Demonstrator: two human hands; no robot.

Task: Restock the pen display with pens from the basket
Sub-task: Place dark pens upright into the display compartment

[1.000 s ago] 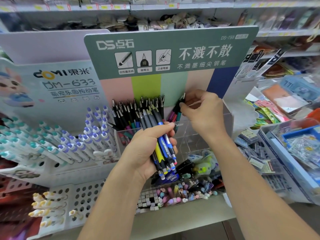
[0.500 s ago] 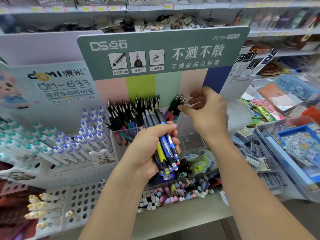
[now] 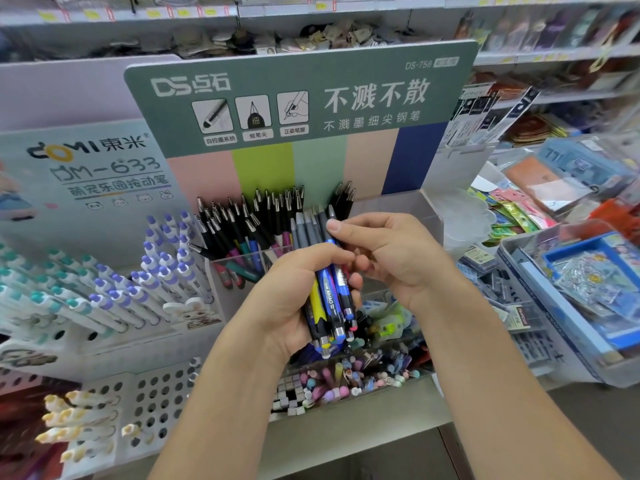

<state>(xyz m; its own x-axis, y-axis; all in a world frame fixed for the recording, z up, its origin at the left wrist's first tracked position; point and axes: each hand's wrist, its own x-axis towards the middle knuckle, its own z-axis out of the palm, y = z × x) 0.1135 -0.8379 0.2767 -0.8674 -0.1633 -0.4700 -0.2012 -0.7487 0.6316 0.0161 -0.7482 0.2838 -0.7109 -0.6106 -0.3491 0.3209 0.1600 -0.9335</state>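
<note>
- Done: the clear display box [image 3: 242, 271] already holds many black pens [image 3: 263, 216] along its left side.
- Left: the left hand [image 3: 294, 299] grips a bundle of pens [image 3: 329, 296]; the right hand [image 3: 391, 261] pinches 1 for pulling out.

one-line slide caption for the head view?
Left hand grips a pen bundle; right hand pinches one pen from it, before the display.

1 head view, close, forward-down onto pen display [image 3: 311, 216].

Stationery shop — price-tagged shelves [image 3: 138, 15], branded pen display [image 3: 301, 98], packaged goods [image 3: 554, 209]
</note>
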